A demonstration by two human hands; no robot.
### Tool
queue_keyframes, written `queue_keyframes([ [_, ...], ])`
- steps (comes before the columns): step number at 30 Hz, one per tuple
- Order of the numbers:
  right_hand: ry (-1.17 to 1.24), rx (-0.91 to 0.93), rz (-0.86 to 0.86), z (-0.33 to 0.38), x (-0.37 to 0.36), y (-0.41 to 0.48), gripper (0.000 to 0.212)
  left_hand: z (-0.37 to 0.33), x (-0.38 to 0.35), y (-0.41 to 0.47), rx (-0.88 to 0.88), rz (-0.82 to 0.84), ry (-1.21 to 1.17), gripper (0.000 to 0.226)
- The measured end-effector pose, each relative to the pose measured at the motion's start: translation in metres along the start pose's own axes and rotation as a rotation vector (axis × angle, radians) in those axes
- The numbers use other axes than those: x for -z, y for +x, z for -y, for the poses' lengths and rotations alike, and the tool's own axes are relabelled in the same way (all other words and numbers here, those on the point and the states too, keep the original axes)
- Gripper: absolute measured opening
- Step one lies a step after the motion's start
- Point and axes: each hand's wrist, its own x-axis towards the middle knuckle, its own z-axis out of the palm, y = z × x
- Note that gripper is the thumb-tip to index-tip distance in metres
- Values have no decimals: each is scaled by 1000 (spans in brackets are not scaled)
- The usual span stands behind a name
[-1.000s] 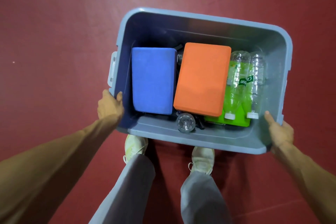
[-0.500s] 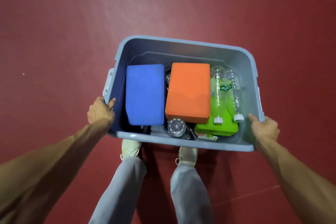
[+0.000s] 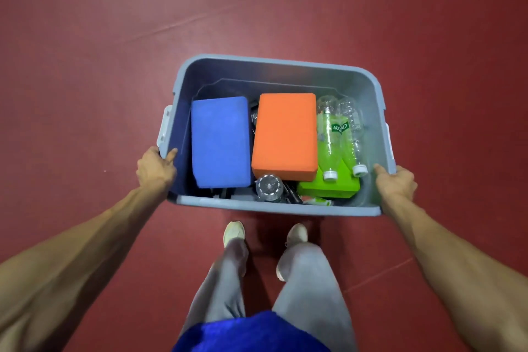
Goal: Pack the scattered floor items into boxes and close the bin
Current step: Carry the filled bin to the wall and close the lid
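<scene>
Both hands clamp the grey bin by its near corners: the left hand grips the left rim with its thumb hooked inside, and the right hand grips the right rim the same way. Over the last second the bin has shrunk in the frame and slid from upper centre to the middle, so it is likely being lowered towards the red floor, with the shoes now showing clear of its near edge. That suggests the packing is done and setting down and closing come next; no lid is in view. Inside, from left to right, a blue block lies flat and an orange block lies beside it, with dark clutter in the gap between. Two clear bottles rest on a green block at the right. The contents have kept their places throughout, and everything sits below the rim.
</scene>
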Motion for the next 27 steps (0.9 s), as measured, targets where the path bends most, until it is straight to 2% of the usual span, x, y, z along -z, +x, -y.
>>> queue_keyframes([
  [4,106,26,-41,51,32,-18,43,-55,67,8,-88,-60,-25,40],
  [8,185,-12,-93,93,56,5,44,-140,91,26,-200,-87,-27,39],
  [18,298,-153,-162,221,133,181,43,-433,36,79,-374,9,-15,36],
  [27,302,-145,-223,379,174,317,42,-659,11,163,-425,56,-47,37],
])
